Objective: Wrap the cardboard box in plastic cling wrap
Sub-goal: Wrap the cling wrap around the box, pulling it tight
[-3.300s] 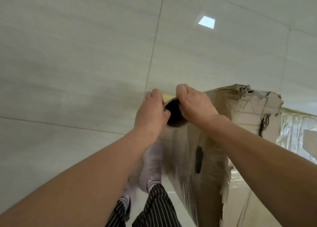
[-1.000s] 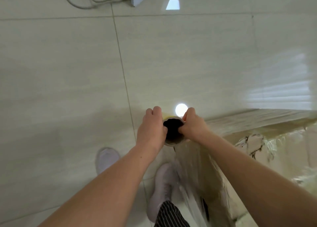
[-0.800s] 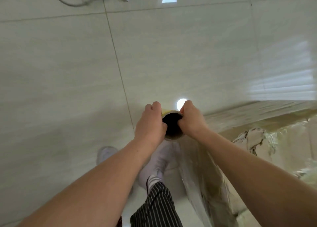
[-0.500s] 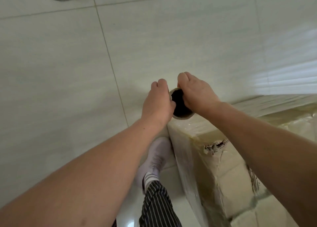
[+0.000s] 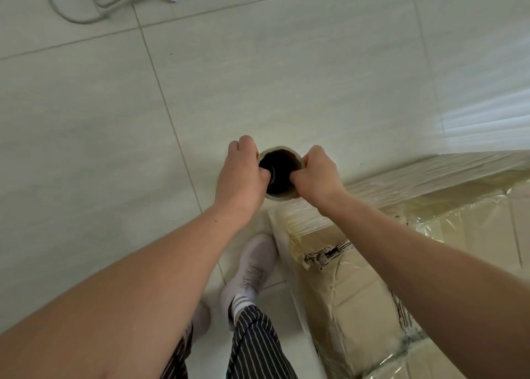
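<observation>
1. One wrap roll [image 5: 279, 172]; left hand [image 5: 241, 178] and right hand [image 5: 315, 175] both pinch its rim.
2. One cardboard box [image 5: 358, 287] sits beside the roll, partly hidden by the right arm [image 5: 415, 264].
3. One grey cable [image 5: 71, 17] lies far off.

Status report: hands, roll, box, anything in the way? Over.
Left hand and right hand both grip the roll at its open end, thumbs inside. Film covers the box corner. Shoe close beside box; cable well away.

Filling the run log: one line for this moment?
left hand, right hand: gripping wrap roll | film: over cardboard box corner | wrapping unfinished
</observation>
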Action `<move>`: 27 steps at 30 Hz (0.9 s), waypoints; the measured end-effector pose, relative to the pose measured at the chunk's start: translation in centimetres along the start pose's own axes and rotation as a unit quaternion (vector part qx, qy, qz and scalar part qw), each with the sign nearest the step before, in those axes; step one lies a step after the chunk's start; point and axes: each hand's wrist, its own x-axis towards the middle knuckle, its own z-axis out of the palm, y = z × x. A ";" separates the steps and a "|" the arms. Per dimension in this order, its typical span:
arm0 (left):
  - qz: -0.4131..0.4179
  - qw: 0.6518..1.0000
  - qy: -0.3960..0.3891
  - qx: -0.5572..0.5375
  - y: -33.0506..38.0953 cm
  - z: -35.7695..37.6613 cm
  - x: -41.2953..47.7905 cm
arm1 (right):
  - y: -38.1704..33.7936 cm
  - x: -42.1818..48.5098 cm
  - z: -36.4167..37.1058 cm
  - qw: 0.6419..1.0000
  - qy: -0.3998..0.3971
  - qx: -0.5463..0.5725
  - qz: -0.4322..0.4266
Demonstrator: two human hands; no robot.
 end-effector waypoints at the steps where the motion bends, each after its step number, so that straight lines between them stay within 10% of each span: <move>1: -0.006 1.000 0.007 -0.004 0.1 -0.2 0.2 | -0.3 0.2 0.0 1.000 0.011 -0.007 -0.019; 20: 0.104 0.988 -0.077 0.078 5.6 2.9 2.9 | 3.5 3.2 -5.5 0.956 0.052 -0.205 -0.206; 27: 0.067 0.991 -0.059 0.099 5.6 3.0 2.2 | 3.8 1.4 -4.5 0.977 -0.035 0.181 0.106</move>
